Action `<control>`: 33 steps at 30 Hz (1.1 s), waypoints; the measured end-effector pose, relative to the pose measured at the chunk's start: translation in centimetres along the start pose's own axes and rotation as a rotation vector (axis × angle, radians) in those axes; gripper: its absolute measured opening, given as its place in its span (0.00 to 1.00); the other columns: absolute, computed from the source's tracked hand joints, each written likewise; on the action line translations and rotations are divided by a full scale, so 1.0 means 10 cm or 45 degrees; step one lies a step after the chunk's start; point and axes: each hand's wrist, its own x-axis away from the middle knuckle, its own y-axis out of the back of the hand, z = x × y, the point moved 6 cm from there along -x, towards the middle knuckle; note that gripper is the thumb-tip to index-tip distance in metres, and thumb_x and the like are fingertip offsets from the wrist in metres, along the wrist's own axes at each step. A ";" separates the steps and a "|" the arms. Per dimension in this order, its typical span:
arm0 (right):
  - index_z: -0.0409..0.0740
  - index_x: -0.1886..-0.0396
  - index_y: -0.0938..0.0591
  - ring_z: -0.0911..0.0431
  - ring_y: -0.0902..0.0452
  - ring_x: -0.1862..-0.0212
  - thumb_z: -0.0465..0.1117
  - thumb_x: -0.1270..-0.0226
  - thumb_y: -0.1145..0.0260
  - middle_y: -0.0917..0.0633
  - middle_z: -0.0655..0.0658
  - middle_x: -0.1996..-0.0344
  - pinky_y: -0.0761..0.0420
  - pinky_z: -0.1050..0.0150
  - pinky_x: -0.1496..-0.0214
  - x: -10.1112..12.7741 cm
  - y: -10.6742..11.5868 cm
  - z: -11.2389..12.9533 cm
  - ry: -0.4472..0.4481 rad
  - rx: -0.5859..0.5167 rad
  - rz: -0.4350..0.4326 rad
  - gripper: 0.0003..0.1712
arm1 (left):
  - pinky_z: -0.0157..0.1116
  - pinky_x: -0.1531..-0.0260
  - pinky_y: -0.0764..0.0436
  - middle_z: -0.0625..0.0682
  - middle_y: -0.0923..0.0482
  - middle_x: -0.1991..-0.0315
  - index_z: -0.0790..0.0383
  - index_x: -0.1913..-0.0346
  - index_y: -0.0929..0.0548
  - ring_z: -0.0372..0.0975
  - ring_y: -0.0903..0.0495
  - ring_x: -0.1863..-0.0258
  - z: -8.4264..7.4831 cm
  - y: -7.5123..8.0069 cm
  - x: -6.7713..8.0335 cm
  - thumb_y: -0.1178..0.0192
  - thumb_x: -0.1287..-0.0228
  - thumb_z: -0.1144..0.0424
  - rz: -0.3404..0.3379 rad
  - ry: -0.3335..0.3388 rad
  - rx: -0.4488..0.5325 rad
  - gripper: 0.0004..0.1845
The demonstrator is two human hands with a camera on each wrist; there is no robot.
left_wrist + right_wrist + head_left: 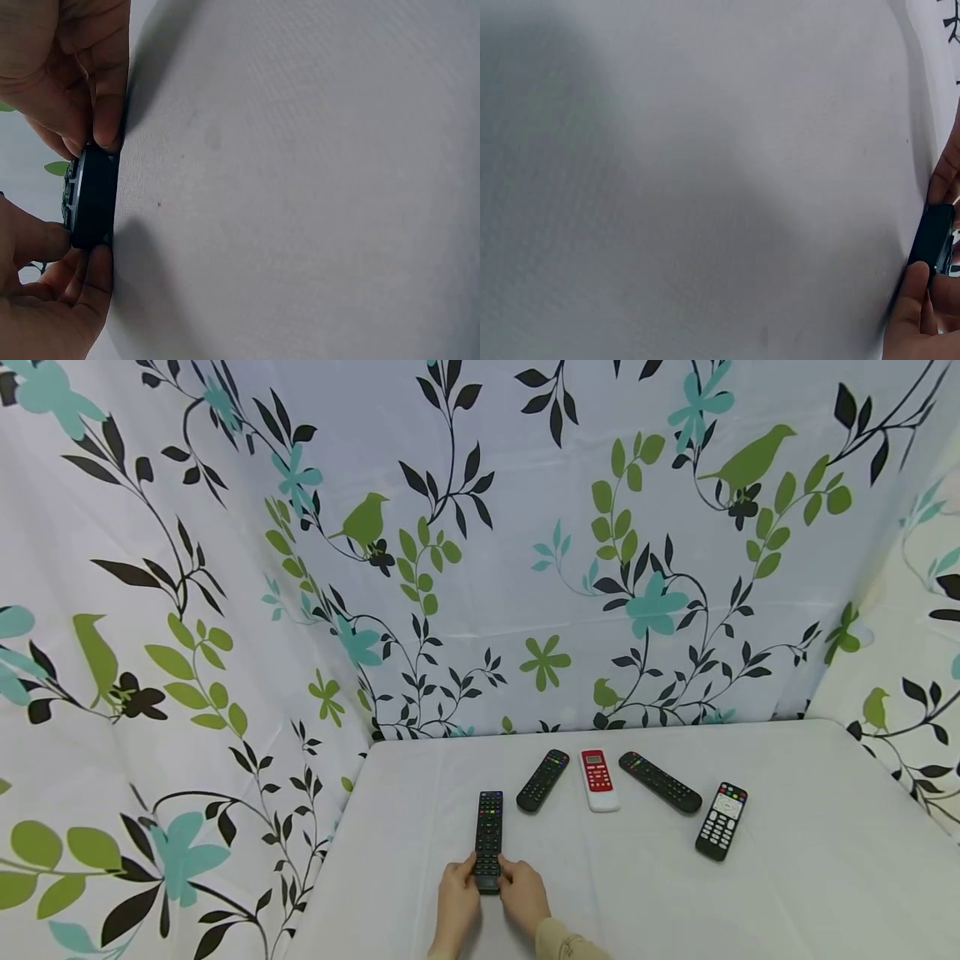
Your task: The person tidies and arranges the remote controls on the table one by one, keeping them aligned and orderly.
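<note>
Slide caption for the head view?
Left hand and right hand hold a black remote on a white table, four more remotes to its right.

- Hung cloth point(495, 577) fills the upper middle of the head view, pale bluish-grey, printed with green birds point(757, 456), teal flowers point(656, 604) and dark leafy stems point(450, 427).
- Matching side cloth point(45, 535) covers the left of the frame, whiter and softly rippled.
- A third patterned panel point(911, 643) runs down the right edge, creamier in tone.
- The white surface point(832, 860) spans the lower middle and lower right, its far corners rounded; the left wrist view shows a woven texture.
- Light is soft, with blurred shadows point(150, 277) at left in that view.
</note>
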 end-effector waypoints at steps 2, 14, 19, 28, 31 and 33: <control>0.33 0.50 0.20 0.60 0.35 0.77 0.30 0.47 0.38 0.23 0.48 0.79 0.35 0.68 0.76 0.02 -0.02 0.02 0.011 0.028 -0.016 0.21 | 0.34 0.74 0.29 0.56 0.25 0.71 0.71 0.53 0.18 0.39 0.29 0.74 0.01 0.02 0.02 0.47 0.48 0.79 -0.005 -0.003 -0.008 0.18; 0.30 0.49 0.21 0.60 0.38 0.77 0.29 0.47 0.38 0.26 0.48 0.79 0.37 0.68 0.76 0.12 -0.03 0.14 -0.007 0.053 -0.019 0.22 | 0.33 0.76 0.31 0.56 0.25 0.73 0.72 0.54 0.18 0.39 0.29 0.75 0.06 0.04 0.04 0.48 0.48 0.79 -0.039 0.040 -0.014 0.18; 0.30 0.50 0.21 0.60 0.37 0.76 0.29 0.47 0.38 0.25 0.48 0.78 0.36 0.69 0.76 0.10 -0.01 0.14 0.011 0.067 -0.021 0.21 | 0.34 0.74 0.29 0.56 0.25 0.72 0.72 0.53 0.18 0.40 0.28 0.73 0.04 0.03 0.03 0.48 0.48 0.78 -0.041 0.059 -0.011 0.18; 0.31 0.50 0.21 0.59 0.34 0.74 0.30 0.48 0.39 0.23 0.48 0.76 0.34 0.67 0.74 0.04 -0.01 0.07 -0.023 0.054 -0.023 0.22 | 0.36 0.72 0.28 0.56 0.26 0.70 0.70 0.52 0.18 0.40 0.28 0.72 0.02 0.00 0.03 0.49 0.46 0.78 -0.040 0.076 -0.021 0.18; 0.31 0.50 0.21 0.60 0.33 0.73 0.30 0.48 0.39 0.22 0.48 0.76 0.33 0.67 0.73 0.06 0.00 0.09 -0.013 0.031 -0.013 0.22 | 0.36 0.72 0.28 0.56 0.26 0.70 0.70 0.52 0.18 0.40 0.28 0.72 0.04 0.01 0.03 0.49 0.46 0.78 -0.046 0.071 -0.044 0.18; 0.31 0.50 0.21 0.60 0.32 0.73 0.30 0.49 0.39 0.21 0.48 0.76 0.33 0.68 0.73 0.08 0.01 0.11 -0.003 0.018 -0.007 0.22 | 0.36 0.73 0.28 0.56 0.26 0.71 0.71 0.52 0.18 0.40 0.28 0.73 0.05 0.01 0.04 0.49 0.46 0.78 -0.051 0.065 -0.054 0.18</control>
